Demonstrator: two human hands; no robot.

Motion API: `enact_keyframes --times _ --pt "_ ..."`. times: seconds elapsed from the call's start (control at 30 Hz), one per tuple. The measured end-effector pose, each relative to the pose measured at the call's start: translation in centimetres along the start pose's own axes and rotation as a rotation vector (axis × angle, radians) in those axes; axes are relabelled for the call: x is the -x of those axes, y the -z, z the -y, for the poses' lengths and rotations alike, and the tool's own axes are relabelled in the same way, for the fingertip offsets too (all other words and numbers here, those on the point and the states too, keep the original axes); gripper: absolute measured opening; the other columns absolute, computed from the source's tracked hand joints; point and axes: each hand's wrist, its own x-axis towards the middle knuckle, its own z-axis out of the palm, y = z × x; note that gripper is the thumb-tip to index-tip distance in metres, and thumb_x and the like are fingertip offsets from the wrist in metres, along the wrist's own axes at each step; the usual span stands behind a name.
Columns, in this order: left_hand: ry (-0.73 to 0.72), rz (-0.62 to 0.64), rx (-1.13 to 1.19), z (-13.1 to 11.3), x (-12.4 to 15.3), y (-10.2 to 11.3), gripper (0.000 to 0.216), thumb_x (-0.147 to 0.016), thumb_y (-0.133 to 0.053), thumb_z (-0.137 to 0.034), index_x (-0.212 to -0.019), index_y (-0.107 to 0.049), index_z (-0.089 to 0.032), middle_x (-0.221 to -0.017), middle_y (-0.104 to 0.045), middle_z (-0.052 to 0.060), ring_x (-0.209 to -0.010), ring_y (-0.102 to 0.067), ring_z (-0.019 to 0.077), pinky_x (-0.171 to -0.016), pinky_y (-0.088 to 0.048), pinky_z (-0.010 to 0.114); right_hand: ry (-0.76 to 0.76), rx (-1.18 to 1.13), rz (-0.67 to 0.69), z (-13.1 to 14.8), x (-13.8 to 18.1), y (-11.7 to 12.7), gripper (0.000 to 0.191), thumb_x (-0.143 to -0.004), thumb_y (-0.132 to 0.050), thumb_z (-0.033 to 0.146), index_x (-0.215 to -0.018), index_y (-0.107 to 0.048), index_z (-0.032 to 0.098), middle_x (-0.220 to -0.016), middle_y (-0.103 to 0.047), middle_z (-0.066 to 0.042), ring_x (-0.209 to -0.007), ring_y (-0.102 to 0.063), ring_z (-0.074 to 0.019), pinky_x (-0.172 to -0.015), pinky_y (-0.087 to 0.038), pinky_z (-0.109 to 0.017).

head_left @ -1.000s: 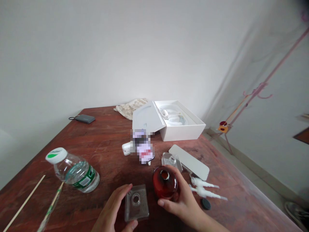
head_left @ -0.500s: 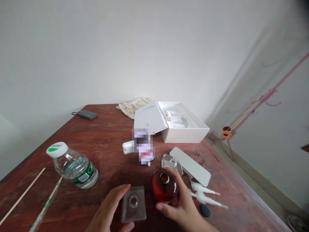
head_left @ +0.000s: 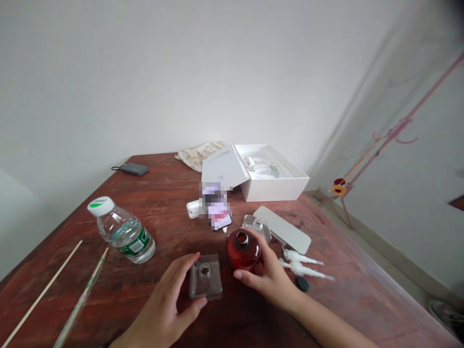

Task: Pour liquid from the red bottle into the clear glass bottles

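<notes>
My left hand (head_left: 168,295) is around a clear square glass bottle (head_left: 214,285), its fingertips at the far left corner and its thumb at the near edge. The bottle stands upright, its round open neck facing up. To the right of it, my right hand (head_left: 268,273) is wrapped around a round dark-red glass bottle (head_left: 241,253), thumb in front and fingers behind. This bottle has no cap on and leans slightly. Behind the right hand sits a second clear square bottle (head_left: 259,226). Two white pump tops (head_left: 302,268) and a black cap (head_left: 302,283) lie right of that hand.
A water bottle (head_left: 132,237) and two thin sticks (head_left: 45,295) are on the left of the table. Farther back are a phone (head_left: 219,212), a white case (head_left: 193,209), an open white box (head_left: 275,189), a cloth (head_left: 197,153) and a grey pouch (head_left: 134,168). A silver slab (head_left: 284,229) lies right.
The camera view has tilted down a little, so the table and its things appear higher. Both hands keep about the same places at the two bottles.
</notes>
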Motion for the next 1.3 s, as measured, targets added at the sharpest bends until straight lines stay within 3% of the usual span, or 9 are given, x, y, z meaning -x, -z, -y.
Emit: enact_keyframes --times 0.23,0.47,0.63,0.8,1.03,1.13,1.3 --pt "-0.032 0.007 -0.002 -0.6 0.1 -0.1 0.080 -0.104 -0.066 -0.030 -0.169 -0.020 -0.036 -0.174 -0.039 0.011 -0.158 -0.042 0.0364 -0.128 -0.042 0.058 0.033 0.086 0.040 0.4 -0.3 0.3 0.086 -0.079 -0.095 0.042 -0.152 -0.052 0.025 -0.156 -0.059 -0.016 -0.146 -0.057 -0.0357 -0.127 -0.040 -0.054" --pt "-0.044 -0.100 0.097 -1.2 0.1 0.1 0.074 -0.109 -0.058 -0.032 -0.169 -0.015 -0.035 -0.176 -0.029 0.013 -0.159 -0.040 0.0350 -0.130 -0.036 0.061 0.084 0.208 0.134 1.9 -0.7 0.6 0.099 -0.072 -0.097 0.038 -0.154 -0.045 0.023 -0.159 -0.055 -0.017 -0.151 -0.052 -0.0377 -0.128 -0.038 -0.055" --pt "-0.051 -0.095 0.091 -0.9 -0.1 -0.4 0.082 -0.105 -0.067 -0.039 -0.169 -0.017 -0.034 -0.173 -0.036 0.015 -0.157 -0.042 0.0388 -0.129 -0.036 0.065 0.074 0.304 0.158 2.5 -1.0 0.6 0.098 -0.074 -0.092 0.027 -0.156 -0.039 0.024 -0.162 -0.052 -0.018 -0.153 -0.049 -0.0373 -0.131 -0.034 -0.056" --pt "-0.061 -0.103 0.086 -0.5 -0.5 -0.1 0.075 -0.101 -0.073 -0.042 -0.164 -0.032 -0.034 -0.164 -0.049 0.013 -0.150 -0.050 0.0371 -0.127 -0.041 0.060 0.044 0.309 0.161 2.6 -1.0 0.6 0.096 -0.077 -0.090 0.030 -0.156 -0.036 0.027 -0.160 -0.053 -0.017 -0.150 -0.053 -0.0372 -0.131 -0.033 -0.059" --pt "-0.072 -0.114 0.135 -0.8 -0.8 0.1 0.068 -0.102 -0.072 -0.042 -0.159 -0.037 -0.031 -0.158 -0.054 0.014 -0.146 -0.054 0.0353 -0.124 -0.043 0.058 0.099 0.312 0.087 2.1 -0.8 0.2 0.097 -0.072 -0.094 0.033 -0.151 -0.036 0.027 -0.157 -0.055 -0.018 -0.148 -0.056 -0.0383 -0.127 -0.040 -0.058" --pt "-0.106 -0.165 0.187 -1.1 -0.7 0.0 0.052 -0.104 -0.068 -0.035 -0.148 -0.041 -0.028 -0.157 -0.054 0.016 -0.147 -0.054 0.0333 -0.122 -0.044 0.056 0.102 0.268 0.095 1.6 -0.8 0.1 0.093 -0.073 -0.094 0.034 -0.144 -0.034 0.029 -0.152 -0.059 -0.018 -0.143 -0.061 -0.0371 -0.123 -0.045 -0.058" --pt "-0.145 -0.287 0.279 -1.5 -0.5 0.6 0.018 -0.105 -0.063 -0.024 -0.112 -0.047 -0.026 -0.148 -0.061 0.014 -0.138 -0.059 0.0281 -0.115 -0.049 0.049 0.102 0.327 0.070 1.5 -0.7 0.3 0.089 -0.075 -0.094 0.039 -0.140 -0.035 0.028 -0.149 -0.060 -0.019 -0.142 -0.060 -0.0401 -0.122 -0.045 -0.061"
